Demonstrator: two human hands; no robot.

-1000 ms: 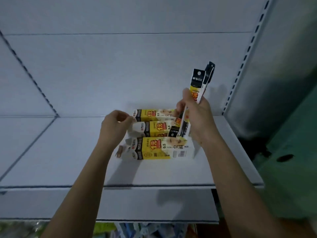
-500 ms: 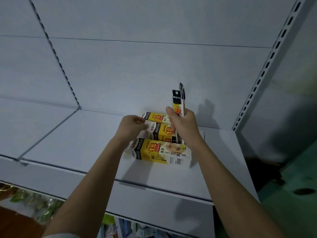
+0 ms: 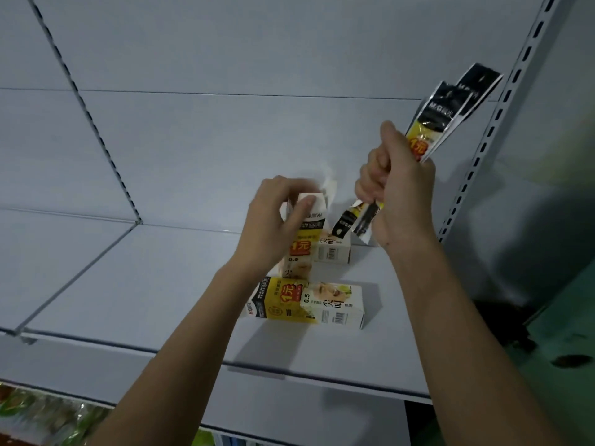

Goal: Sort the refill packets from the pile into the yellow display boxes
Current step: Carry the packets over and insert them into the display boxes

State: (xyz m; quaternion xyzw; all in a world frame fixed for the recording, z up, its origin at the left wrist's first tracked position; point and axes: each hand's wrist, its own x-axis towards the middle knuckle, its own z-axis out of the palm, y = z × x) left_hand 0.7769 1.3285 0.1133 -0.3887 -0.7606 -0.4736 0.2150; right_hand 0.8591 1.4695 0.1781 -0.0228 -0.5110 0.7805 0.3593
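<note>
white shelf (image 3: 161, 284), slotted upright (image 3: 483, 149), green floor (image 3: 573, 333)

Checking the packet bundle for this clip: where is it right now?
In the head view, the refill packets are gripped in the right hand, raised on the right above the yellow boxes, near the slotted upright.

The left hand (image 3: 273, 220) has tipped 1 yellow-and-white cardboard display box (image 3: 304, 239) upright; the right hand (image 3: 396, 191) raised its black-and-yellow refill packets (image 3: 441, 120) rightward.
</note>
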